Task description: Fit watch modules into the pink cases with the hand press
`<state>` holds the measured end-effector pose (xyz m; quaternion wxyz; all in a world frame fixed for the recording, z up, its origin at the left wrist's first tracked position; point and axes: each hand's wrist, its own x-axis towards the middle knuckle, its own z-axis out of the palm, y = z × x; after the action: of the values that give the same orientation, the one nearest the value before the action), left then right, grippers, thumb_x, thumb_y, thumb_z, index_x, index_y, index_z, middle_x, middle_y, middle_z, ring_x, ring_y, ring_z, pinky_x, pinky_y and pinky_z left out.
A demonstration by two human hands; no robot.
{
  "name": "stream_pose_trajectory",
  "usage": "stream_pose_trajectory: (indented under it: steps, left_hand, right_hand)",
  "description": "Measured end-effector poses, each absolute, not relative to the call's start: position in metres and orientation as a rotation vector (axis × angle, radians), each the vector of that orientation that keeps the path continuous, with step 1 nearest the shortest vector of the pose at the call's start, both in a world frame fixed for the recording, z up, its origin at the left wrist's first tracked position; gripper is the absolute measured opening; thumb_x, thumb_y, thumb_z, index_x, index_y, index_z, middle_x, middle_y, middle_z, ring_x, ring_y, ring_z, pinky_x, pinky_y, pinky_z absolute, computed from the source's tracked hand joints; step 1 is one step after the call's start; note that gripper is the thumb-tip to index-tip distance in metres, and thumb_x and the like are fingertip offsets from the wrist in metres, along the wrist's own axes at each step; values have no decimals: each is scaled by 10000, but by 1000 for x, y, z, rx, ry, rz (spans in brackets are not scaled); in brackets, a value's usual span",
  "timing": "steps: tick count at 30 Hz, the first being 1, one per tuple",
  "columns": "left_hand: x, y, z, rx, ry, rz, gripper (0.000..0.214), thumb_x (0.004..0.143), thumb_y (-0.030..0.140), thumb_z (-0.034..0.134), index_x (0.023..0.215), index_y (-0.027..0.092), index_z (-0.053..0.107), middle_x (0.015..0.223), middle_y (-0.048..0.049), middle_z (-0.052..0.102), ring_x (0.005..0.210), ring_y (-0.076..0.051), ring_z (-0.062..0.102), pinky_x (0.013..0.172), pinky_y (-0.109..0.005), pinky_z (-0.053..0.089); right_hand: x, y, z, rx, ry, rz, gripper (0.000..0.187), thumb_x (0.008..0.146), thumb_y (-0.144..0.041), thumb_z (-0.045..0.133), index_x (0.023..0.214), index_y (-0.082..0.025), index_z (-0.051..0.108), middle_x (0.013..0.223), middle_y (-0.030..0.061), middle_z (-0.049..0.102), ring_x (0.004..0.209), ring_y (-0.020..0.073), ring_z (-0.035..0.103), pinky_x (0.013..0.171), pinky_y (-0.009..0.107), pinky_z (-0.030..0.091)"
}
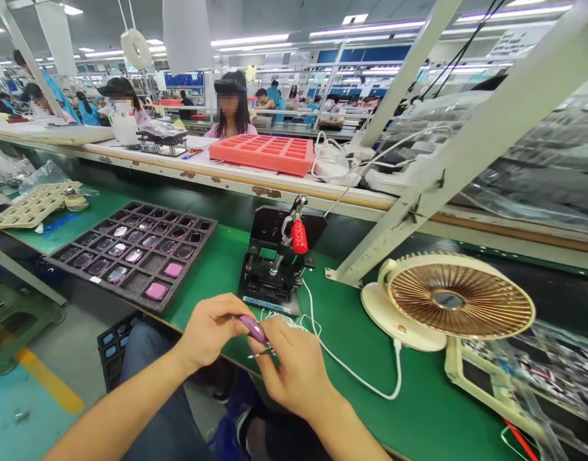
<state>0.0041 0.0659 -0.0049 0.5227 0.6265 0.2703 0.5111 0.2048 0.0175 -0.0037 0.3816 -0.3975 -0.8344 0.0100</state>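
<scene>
A small purple rounded case (253, 328), seen edge-on, is held between both hands over the front of the green bench. My left hand (210, 330) pinches its left end between thumb and fingers. My right hand (294, 362) is closed on its right side. A thin metal-tipped piece (258, 354) pokes out by the right fingers; its kind is unclear. Just beyond the hands stands a black clamp fixture (269, 275) with a red-handled toggle lever (299, 237). To the left, a dark foam tray (145, 298) holds several glossy cases, two of them showing purple backs (156, 291).
A cream fan (457, 301) stands at right, its white cable (366, 378) crossing the green bench. A slanted white post (433, 166) rises behind it. On the raised shelf sits a red foam tray (260, 153). Other people work across the bench. A beige tray (32, 205) lies far left.
</scene>
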Motion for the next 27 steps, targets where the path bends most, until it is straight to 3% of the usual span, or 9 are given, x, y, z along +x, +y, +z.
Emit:
stream_pose_trajectory:
  steps: [5,10,13,15,17,22,27]
  left_hand:
    - [26,49,-26,1155,730,1185,262,859,464,900,964,224,894,934,-76,774,894,-210,702,843,-297,545]
    - [32,42,-29,1092,789,1134,315,799,480,943,910,190,887,892,-70,735,876,-206,685,846,-304,548]
    - [30,45,-25,1092,745,1100,391,840,481,915,1112,204,864,1007,-95,756,943,-219,700,879,-327,577]
    - [25,51,-21,1181,676,1128,565,806,437,952,1314,249,793,1139,-109,749,1039,-240,713,913,-346,596]
    - [17,60,-16,1394,613,1222,663,762,362,990,1377,285,754,1247,-119,731,1128,-266,718,970,-375,604]
    - [1,76,1,1950,510,1401,245,904,201,850,1135,282,838,1108,-82,820,1046,-246,777,971,-397,620]
    - [3,71,10,1974,539,1455,220,940,107,753,1057,272,836,974,-48,826,897,-224,785,844,-369,639]
  right_hand:
    - [205,5,-31,-1043,-1935,231,216,1098,-247,501,883,-231,514,745,-11,553,629,144,512,578,301,319]
    - [206,-5,-46,-1165,-1779,579,303,1111,-400,536,869,-221,562,742,-13,566,625,136,480,583,286,333]
    - [202,-3,-31,-1162,-1515,938,468,1064,-590,588,799,-207,541,705,-15,501,619,126,409,582,273,312]
    - [198,-1,-16,-1111,-1230,1352,550,1000,-711,634,809,-204,534,650,-53,424,546,88,294,528,248,241]
    - [193,1,-1,-1008,-952,1679,584,930,-751,707,836,-199,544,590,-102,344,481,50,165,486,231,143]
    - [184,7,21,-796,-571,2006,539,792,-603,884,787,-188,541,532,-146,289,422,15,88,425,199,102]
    - [180,10,28,-595,-437,2226,445,833,-509,853,823,-190,544,524,-155,285,420,24,31,397,189,82]
